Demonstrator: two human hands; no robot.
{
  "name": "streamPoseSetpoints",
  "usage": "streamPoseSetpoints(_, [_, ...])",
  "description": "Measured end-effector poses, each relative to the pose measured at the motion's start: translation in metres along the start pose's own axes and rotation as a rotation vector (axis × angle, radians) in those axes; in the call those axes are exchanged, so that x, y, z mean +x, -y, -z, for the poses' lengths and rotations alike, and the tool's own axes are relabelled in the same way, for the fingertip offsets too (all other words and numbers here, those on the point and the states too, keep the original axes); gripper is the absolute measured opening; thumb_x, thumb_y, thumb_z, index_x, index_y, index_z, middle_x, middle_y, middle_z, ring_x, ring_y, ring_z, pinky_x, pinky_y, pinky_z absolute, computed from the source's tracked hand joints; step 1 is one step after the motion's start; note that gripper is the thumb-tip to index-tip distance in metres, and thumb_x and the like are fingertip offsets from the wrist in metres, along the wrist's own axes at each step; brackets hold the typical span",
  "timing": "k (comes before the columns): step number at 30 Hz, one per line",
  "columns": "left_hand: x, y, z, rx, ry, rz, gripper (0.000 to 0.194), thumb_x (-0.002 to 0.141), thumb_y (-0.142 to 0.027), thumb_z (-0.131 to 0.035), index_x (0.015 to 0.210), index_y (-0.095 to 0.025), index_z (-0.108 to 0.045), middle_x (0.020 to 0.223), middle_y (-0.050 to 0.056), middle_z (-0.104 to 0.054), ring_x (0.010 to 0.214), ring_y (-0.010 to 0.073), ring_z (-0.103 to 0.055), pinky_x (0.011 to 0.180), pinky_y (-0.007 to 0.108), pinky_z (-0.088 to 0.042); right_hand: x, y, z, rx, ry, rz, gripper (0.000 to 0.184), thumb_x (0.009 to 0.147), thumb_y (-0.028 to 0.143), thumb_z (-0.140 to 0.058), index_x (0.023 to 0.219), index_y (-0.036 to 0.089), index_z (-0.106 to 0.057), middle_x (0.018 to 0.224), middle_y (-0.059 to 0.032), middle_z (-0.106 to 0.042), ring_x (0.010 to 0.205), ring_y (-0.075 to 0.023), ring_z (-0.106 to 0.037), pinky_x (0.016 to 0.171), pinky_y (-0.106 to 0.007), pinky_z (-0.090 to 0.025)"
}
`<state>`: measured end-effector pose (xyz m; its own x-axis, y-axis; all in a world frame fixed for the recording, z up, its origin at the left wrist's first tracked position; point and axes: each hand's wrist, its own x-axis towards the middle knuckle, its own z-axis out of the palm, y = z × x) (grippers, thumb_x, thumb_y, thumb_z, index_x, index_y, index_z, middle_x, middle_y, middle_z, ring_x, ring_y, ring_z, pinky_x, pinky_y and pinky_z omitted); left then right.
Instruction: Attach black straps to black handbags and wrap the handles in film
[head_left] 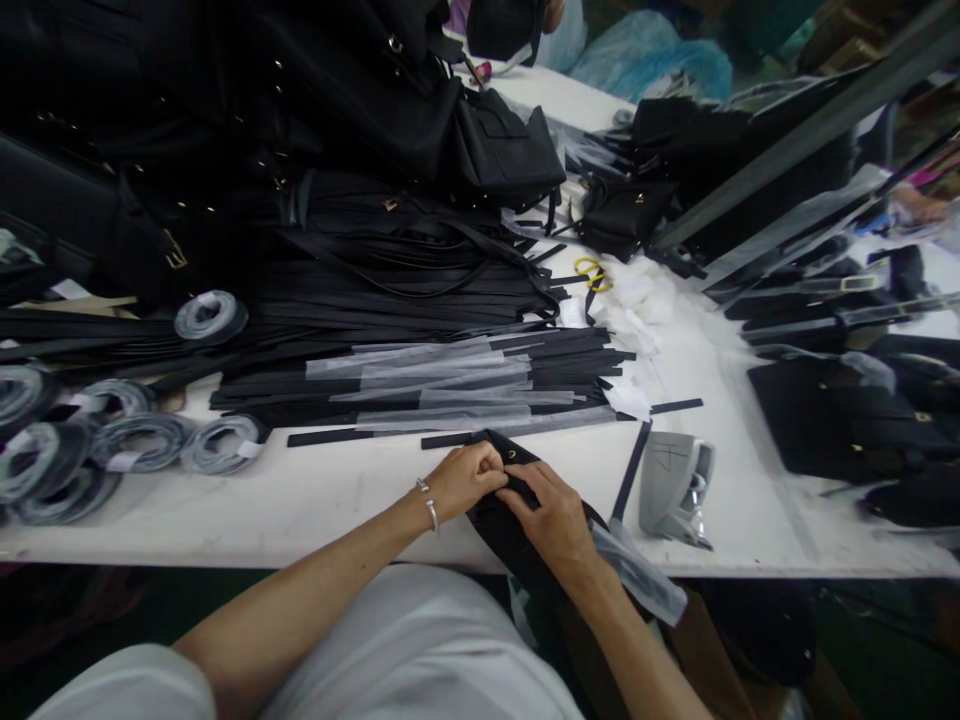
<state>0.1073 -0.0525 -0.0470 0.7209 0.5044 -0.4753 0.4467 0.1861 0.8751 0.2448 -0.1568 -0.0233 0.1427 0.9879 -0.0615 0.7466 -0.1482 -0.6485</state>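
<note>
Black leather-like piece (499,535) lies over the near edge of our white table (315,505), our left hand (466,482) pinching it with bunched fingertips, our right hand (551,515) gripping it just below its gold fitting (512,454).

White tabletop (345,510): brightest stretch here, catching cool, flat light, apparently from above.
Black bags (345,90): swallowing nearly all of it, losing folds in the murk.
Gold buckle (177,262): flashing small and warm out of the dark!
Plastic sleeves (446,372): giving off a milky sheen.
Left hand (461,482) and right hand (555,515): evenly lit, slightly soft.
Black leather piece (499,530): near-featureless.
Right-side straps (795,332): smeared, stretched toward the edge.
Area below the table (172,600): deep in shadow.
</note>
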Motion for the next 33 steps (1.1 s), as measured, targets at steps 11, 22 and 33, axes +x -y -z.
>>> streamPoseSetpoints(11, [0.002, 0.001, -0.003, -0.239, -0.069, 0.031, 0.017, 0.070, -0.030, -0.059, 0.069, -0.016, -0.050, 0.056, -0.006, -0.047, 0.052, 0.0083, -0.043, 0.048, 0.020, -0.032, 0.008, 0.000, 0.004, -0.035, -0.039, 0.009, 0.021, 0.084, 0.032, -0.062, 0.103, 0.024, -0.065, 0.090, -0.0051, -0.067, 0.084, -0.0197, -0.064, 0.081, -0.033, -0.053])
streamPoseSetpoints(22, [-0.002, 0.009, -0.009, -0.055, -0.162, 0.059, 0.024, 0.074, -0.041, -0.058, 0.069, -0.018, -0.051, 0.061, -0.004, -0.050, 0.058, 0.0115, -0.045, 0.052, 0.023, -0.032, -0.002, -0.003, -0.006, -0.024, -0.048, 0.041, 0.020, 0.088, 0.028, -0.056, 0.107, 0.026, -0.063, 0.094, -0.0056, -0.065, 0.089, -0.0201, -0.063, 0.085, -0.035, -0.052])
streamPoseSetpoints(33, [-0.003, 0.011, -0.007, -0.484, 0.089, 0.170, 0.042, 0.065, -0.057, -0.061, 0.062, -0.019, -0.044, 0.051, -0.007, -0.042, 0.042, 0.0057, -0.031, 0.043, 0.021, -0.020, -0.002, -0.005, -0.004, -0.046, -0.064, 0.059, 0.024, 0.086, 0.030, -0.059, 0.108, 0.025, -0.064, 0.092, -0.0064, -0.066, 0.086, -0.0211, -0.064, 0.080, -0.034, -0.054])
